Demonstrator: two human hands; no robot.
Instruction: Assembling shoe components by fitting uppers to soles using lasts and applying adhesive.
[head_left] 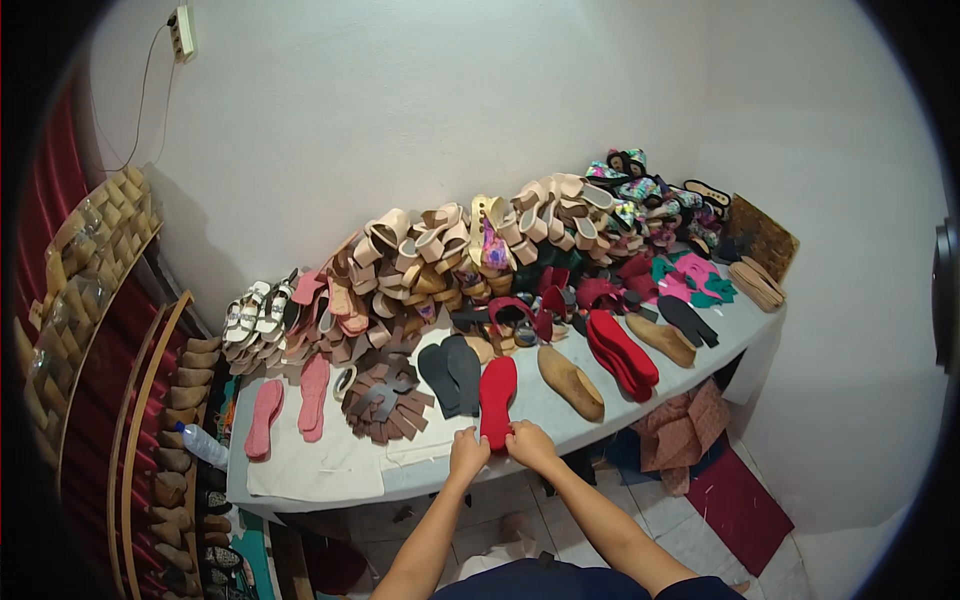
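Note:
At the table's near edge, my left hand (468, 453) and my right hand (531, 446) pinch the heel end of a red shoe insole (497, 388) from both sides. Its toe end points away from me over the white cloth. Close by on the left lie dark grey insoles (452, 375) and a fanned heap of brown straps (384, 398). Right of my hands rests a wooden shoe last (571, 383), then a stack of red insoles (621, 356) and another last (661, 340). Pink insoles (314, 399) lie farther left.
A long pile of sandals (460, 240) fills the back of the table (400, 482). Shelves of shoe lasts (180, 420) and a plastic bottle (204, 446) stand at left. Reddish fabric (685, 430) and a maroon sheet (740, 505) lie below the right side.

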